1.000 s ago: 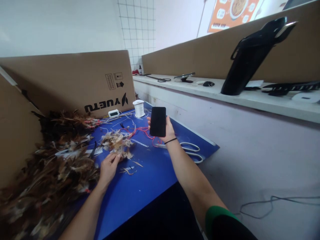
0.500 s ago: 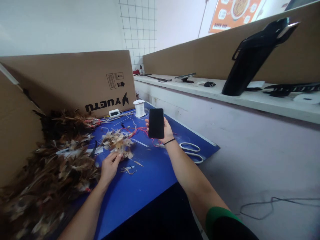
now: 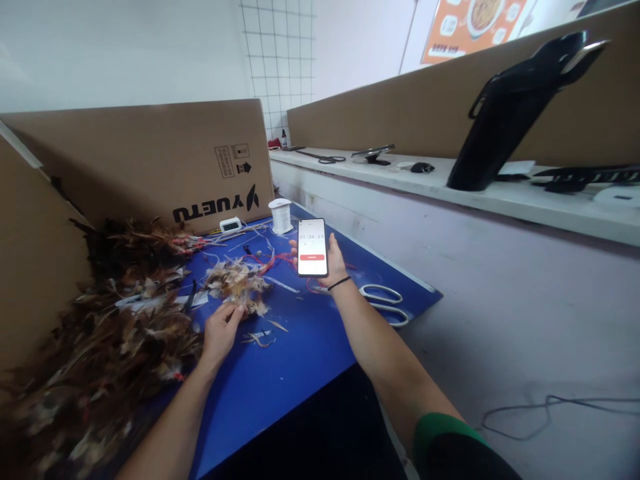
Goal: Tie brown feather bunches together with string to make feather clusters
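Observation:
In my right hand [image 3: 336, 260] is a smartphone [image 3: 312, 248], held upright over the blue table [image 3: 295, 353]; its lit white screen shows timer digits and a red bar. My left hand [image 3: 221, 327] pinches the near edge of a bunch of pale brown feathers [image 3: 236, 283] lying on the table. White-handled scissors [image 3: 387, 293] rest beneath my right forearm, their blades partly hidden. Red string [image 3: 273, 263] runs between the feather bunch and the phone. Loose feather scraps [image 3: 259, 338] lie just right of my left hand.
Large heaps of dark brown feathers [image 3: 125, 340] cover the left side. A white spool [image 3: 281, 216] and small white digital device [image 3: 231, 225] stand at the back, before a cardboard box [image 3: 150, 160]. On the right ledge [image 3: 410, 177] are a black hair clipper [image 3: 510, 113] and black scissors [image 3: 330, 159].
The phone's screen has gone from black to a lit timer display. Both hands stay nearly in place, and the view has shifted very slightly.

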Demonstrator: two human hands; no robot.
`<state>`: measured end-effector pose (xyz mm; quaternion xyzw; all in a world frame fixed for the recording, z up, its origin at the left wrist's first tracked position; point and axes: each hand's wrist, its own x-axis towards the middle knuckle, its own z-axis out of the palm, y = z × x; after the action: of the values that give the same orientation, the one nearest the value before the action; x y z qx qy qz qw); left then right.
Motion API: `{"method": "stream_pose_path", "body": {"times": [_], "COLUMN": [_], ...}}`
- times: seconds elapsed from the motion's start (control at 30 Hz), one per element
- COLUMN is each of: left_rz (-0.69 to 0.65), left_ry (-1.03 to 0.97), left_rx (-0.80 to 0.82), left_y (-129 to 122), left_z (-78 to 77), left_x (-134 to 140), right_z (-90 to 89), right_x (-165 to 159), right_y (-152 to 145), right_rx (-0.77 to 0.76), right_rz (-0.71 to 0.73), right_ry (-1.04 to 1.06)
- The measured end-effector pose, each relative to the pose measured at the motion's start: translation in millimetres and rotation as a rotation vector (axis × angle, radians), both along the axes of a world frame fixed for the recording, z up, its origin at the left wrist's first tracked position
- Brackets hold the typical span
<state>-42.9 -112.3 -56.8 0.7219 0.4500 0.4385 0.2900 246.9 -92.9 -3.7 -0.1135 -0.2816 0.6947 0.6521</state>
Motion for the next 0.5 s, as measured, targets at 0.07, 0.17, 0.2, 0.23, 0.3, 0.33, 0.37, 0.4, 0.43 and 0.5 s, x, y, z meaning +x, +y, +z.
{"method": "stream_pose_path", "body": {"times": [0.07,0.17,0.2,0.23,0.3,0.33,0.37,0.4,0.43,0.5], "left_rz": [0.011,0.015,0.016,0.019,0.028,0.036,0.044,0.051,0.059,0.076], "left_ry": [-0.035,-0.115,-0.144,-0.169,-0.205,-0.218,-0.225,-0.227,-0.224,-0.200], "left_rx": [-0.014,-0.042,-0.050,-0.056,-0.066,-0.067,-0.064,-0.058,-0.047,-0.012], "left_y": [-1.6,-3.4,-3.6,-3.7,-3.6,-3.7,-3.9,-4.4,-5.0,-6.9], "left_z": [1.8,3.4,3.2,2.9,1.9,1.7,1.8,2.4,3.6,7.1], "left_x": [1.1,2.1,2.1,2.0,1.5,1.3,1.1,1.0,1.0,1.2], "right_z": [-1.5,-3.8,-4.2,-4.5,-4.5,-4.3,-3.9,-3.5,-3.0,-2.3], "right_x": [0.8,1.7,1.9,2.0,2.0,1.9,1.7,1.6,1.3,0.9], "right_y": [0.9,2.2,2.4,2.5,2.3,2.1,1.7,1.3,0.8,0.1], "right_rx": [0.002,-0.002,-0.003,-0.005,-0.005,-0.003,0.000,0.003,0.006,0.007], "right_rz": [0.002,0.007,0.008,0.008,0.008,0.010,0.011,0.010,0.007,0.000], "right_ry": [-0.006,-0.010,-0.011,-0.012,-0.014,-0.016,-0.018,-0.020,-0.023,-0.028]}}
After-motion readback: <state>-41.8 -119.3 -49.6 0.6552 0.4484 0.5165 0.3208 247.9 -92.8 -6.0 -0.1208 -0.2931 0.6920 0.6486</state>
